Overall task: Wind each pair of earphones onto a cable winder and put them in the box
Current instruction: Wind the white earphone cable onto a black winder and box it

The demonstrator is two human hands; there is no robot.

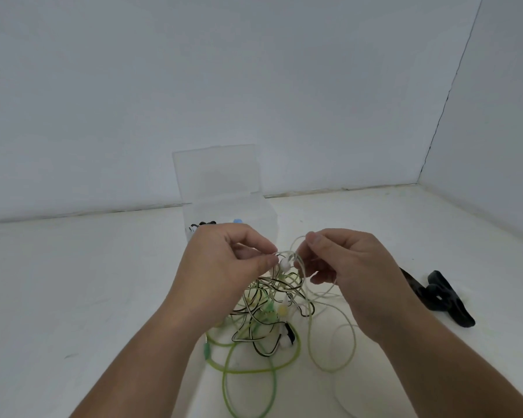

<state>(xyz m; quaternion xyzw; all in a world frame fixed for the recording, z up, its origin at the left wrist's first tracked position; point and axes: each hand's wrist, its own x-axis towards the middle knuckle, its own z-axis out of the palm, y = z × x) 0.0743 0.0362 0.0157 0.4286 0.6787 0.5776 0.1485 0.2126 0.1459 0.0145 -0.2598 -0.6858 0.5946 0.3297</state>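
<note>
A tangle of earphone cables (266, 315), green, white and black-and-white, lies on the white table in front of me. My left hand (224, 267) pinches a white cable near a small white earbud (283, 264) above the tangle. My right hand (341, 267) pinches the same pale cable a little to the right, where it loops upward. The clear plastic box (224, 206) stands behind my hands with its lid raised. Something black and something pale blue show inside it, partly hidden by my left hand. No cable winder is plainly visible in my hands.
A black clip-like object (441, 297) lies on the table to the right of my right hand. White walls close the table at the back and right. Loose cable loops (332, 351) spread toward the near edge.
</note>
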